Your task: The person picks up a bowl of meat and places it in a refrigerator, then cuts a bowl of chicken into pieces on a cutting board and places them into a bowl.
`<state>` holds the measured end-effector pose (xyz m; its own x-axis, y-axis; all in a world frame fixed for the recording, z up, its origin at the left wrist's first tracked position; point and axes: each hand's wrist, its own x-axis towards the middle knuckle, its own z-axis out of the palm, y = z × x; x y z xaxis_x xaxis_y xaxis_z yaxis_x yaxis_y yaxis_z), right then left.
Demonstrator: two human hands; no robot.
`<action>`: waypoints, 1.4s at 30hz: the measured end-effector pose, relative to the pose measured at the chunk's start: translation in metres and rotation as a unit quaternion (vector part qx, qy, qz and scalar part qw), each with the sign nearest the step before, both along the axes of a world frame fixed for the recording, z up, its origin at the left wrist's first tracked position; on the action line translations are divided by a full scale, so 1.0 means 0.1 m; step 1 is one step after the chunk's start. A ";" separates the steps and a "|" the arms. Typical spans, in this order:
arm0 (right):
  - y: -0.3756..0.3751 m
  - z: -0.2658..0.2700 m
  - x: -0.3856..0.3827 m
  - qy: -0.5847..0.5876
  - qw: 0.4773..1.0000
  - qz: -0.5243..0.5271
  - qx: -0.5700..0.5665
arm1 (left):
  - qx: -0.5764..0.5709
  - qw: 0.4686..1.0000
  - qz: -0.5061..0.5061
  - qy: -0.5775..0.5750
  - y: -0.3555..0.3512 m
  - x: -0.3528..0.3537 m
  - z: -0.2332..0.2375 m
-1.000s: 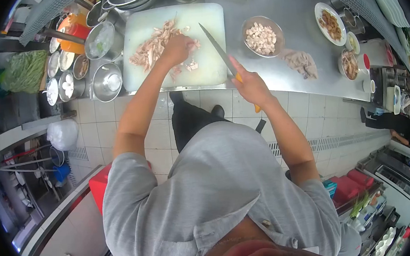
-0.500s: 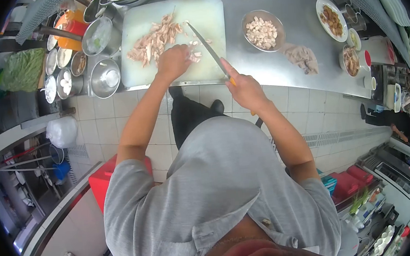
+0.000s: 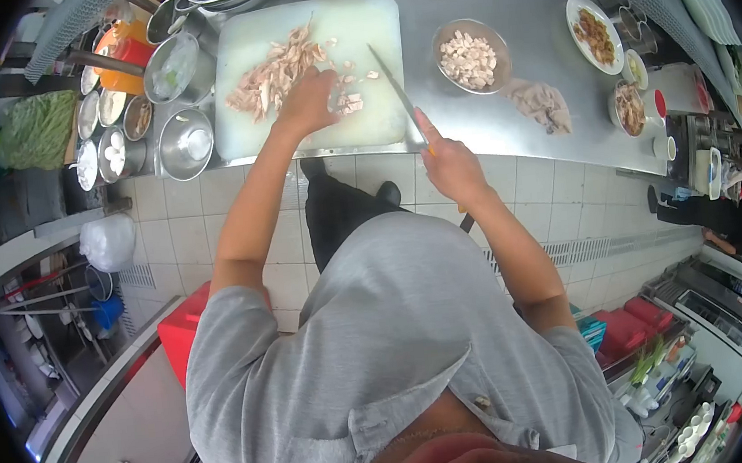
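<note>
My right hand [image 3: 454, 169] is closed around the yellow handle of a knife [image 3: 393, 82]. The blade points up and left over the right edge of the white cutting board [image 3: 379, 19], clear of the meat. At the lower right of a pile of pale cooked meat strips [image 3: 274, 77] is my left hand [image 3: 307, 105]. Its fingers reach onto the edge of the pile, thumb apart from them, and I see nothing held; the fingertips are partly hidden. Small cut meat pieces [image 3: 349, 103] lie just right of that hand.
A metal bowl of diced meat [image 3: 468, 60] and a crumpled cloth [image 3: 539, 104] are right of the board. Farther right are a white plate of food [image 3: 595, 35] and small bowls. Metal containers [image 3: 188, 143] crowd the left side. Another person [image 3: 723, 223] is at far right.
My left hand has moved from the small cut pieces up and left to the edge of the strips. The knife has shifted right, its tip away from the pile.
</note>
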<state>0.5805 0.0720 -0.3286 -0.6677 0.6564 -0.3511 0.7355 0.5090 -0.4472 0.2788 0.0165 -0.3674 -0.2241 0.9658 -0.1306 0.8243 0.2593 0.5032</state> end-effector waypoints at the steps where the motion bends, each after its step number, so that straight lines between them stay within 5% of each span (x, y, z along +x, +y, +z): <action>1: 0.00 -0.01 0.00 0.002 1.000 0.008 -0.010 | 0.002 1.000 0.000 0.003 0.02 -0.02 -0.17; 5: -0.02 0.04 -0.10 0.022 0.999 0.013 -0.032 | 0.028 0.989 0.042 -0.139 0.17 0.05 -0.43; 11: -0.10 0.18 -0.10 0.022 0.996 -0.007 -0.085 | 0.167 0.985 0.016 -0.047 0.14 -0.01 -0.39; 23: -0.16 0.21 -0.13 0.019 0.996 0.037 -0.074 | 0.064 0.996 0.014 -0.055 0.19 0.15 -0.38; 38: -0.05 0.03 -0.16 -0.009 0.995 0.059 -0.084 | 0.106 0.991 0.072 -0.031 0.23 -0.10 -0.31; 41: 0.01 0.16 -0.14 0.014 0.996 0.031 -0.088 | 0.216 0.970 0.058 0.094 0.53 -0.47 -0.48; 42: 0.03 0.18 -0.15 0.017 0.996 0.020 -0.087 | 0.170 0.977 0.046 0.122 0.60 -0.49 -0.47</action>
<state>0.5659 0.0747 -0.3106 -0.7062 0.5600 -0.4333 0.6985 0.4510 -0.5556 0.2299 0.0761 -0.4142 -0.2972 0.9180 0.2626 0.9114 0.1907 0.3648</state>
